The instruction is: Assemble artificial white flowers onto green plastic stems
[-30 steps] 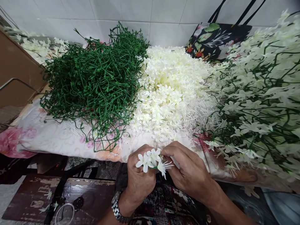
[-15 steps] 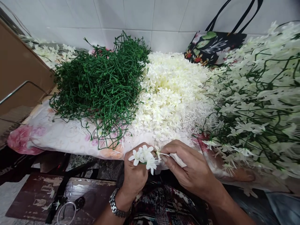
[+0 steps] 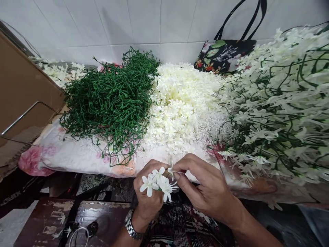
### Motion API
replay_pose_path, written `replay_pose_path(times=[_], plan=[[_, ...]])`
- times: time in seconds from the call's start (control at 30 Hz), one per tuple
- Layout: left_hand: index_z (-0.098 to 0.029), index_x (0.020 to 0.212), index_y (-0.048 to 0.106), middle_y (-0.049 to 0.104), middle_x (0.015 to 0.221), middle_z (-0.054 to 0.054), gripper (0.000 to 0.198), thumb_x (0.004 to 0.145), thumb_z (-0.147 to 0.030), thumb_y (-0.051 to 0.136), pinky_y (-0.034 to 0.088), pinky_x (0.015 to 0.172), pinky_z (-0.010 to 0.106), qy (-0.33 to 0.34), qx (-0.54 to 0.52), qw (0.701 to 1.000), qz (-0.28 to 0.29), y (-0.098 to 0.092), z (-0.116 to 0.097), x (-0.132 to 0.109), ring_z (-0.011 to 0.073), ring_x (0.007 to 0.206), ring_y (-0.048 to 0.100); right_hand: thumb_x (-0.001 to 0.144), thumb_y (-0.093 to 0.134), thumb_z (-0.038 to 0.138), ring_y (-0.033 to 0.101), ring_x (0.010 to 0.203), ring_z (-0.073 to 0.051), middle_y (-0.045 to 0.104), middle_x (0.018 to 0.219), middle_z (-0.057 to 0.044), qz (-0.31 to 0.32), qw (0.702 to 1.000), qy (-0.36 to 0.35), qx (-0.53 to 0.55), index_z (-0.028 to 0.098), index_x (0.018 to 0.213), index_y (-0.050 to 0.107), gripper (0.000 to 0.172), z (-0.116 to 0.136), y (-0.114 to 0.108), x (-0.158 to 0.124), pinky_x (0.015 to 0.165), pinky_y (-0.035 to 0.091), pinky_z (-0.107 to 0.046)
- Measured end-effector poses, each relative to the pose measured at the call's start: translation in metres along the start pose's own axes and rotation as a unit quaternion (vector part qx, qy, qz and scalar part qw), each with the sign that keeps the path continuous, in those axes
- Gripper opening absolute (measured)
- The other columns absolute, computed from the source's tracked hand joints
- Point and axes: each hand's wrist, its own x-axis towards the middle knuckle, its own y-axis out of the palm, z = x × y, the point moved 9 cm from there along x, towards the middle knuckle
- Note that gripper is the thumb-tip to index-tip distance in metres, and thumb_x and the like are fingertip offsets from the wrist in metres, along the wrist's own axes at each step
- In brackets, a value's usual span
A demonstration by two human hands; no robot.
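Observation:
My left hand (image 3: 147, 202), with a metal watch on the wrist, is closed around a small sprig of white artificial flowers (image 3: 155, 182) at the front of the work surface. My right hand (image 3: 205, 187) pinches a thin white stamen piece (image 3: 176, 171) between thumb and forefinger, its tip right at the sprig's upper right. Behind the hands lies a heap of loose white flower heads (image 3: 183, 106), with a tangle of bare green plastic stems (image 3: 110, 99) to its left.
A big pile of finished green stems with white flowers (image 3: 280, 106) fills the right. All rest on a floral cloth (image 3: 61, 154). A dark floral bag (image 3: 226, 55) leans on the tiled wall. A brown cardboard box (image 3: 20, 82) stands at left; a dark stool (image 3: 51, 223) sits below.
The sprig in my left hand has turned and dropped slightly to the left. My right hand has drawn its pinch back a little, holding a thin white piece at the sprig.

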Motion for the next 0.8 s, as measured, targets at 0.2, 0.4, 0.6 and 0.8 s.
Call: replay_pose_path(times=[0.2, 0.4, 0.6, 0.8], plan=[[-0.018, 0.074, 0.059, 0.06, 0.064, -0.001, 0.013, 0.08, -0.01, 0.051, 0.045, 0.052, 0.022, 0.006, -0.041, 0.999, 0.004, 0.008, 0.005, -0.005, 0.0123, 0.057, 0.055, 0.086, 0.048, 0.009, 0.049, 0.061, -0.008, 0.052, 0.068, 0.001, -0.019, 0.999, 0.037, 0.011, 0.016, 0.083, 0.052, 0.008, -0.014, 0.003, -0.002, 0.056, 0.041, -0.021], [-0.018, 0.063, 0.055, 0.054, 0.058, -0.002, 0.016, 0.078, -0.013, 0.052, 0.04, 0.05, 0.021, -0.069, -0.069, 0.995, 0.018, 0.016, 0.025, -0.003, 0.0111, 0.053, 0.049, 0.085, 0.046, 0.007, 0.048, 0.058, -0.009, 0.05, 0.066, 0.001, -0.03, 0.999, 0.024, -0.024, 0.016, 0.081, 0.05, 0.011, -0.022, 0.01, -0.002, 0.053, 0.041, -0.021], [-0.017, 0.06, 0.057, 0.053, 0.055, -0.003, 0.01, 0.067, -0.01, 0.056, 0.041, 0.048, 0.02, -0.183, -0.151, 0.971, 0.025, 0.022, 0.045, -0.004, 0.0104, 0.051, 0.048, 0.085, 0.045, 0.006, 0.048, 0.061, -0.009, 0.05, 0.068, 0.001, -0.026, 0.999, 0.022, -0.024, 0.018, 0.082, 0.049, 0.013, -0.026, 0.009, -0.001, 0.055, 0.041, -0.021], [-0.016, 0.076, 0.067, 0.066, 0.063, 0.0, 0.018, 0.063, -0.01, 0.055, 0.051, 0.055, 0.024, -0.256, -0.224, 0.94, 0.008, 0.028, 0.044, -0.009, 0.0156, 0.059, 0.061, 0.08, 0.057, 0.015, 0.054, 0.084, -0.012, 0.054, 0.106, -0.004, 0.049, 0.995, 0.081, 0.024, 0.022, 0.121, 0.043, 0.044, -0.028, 0.0, -0.002, 0.075, 0.049, -0.024]])
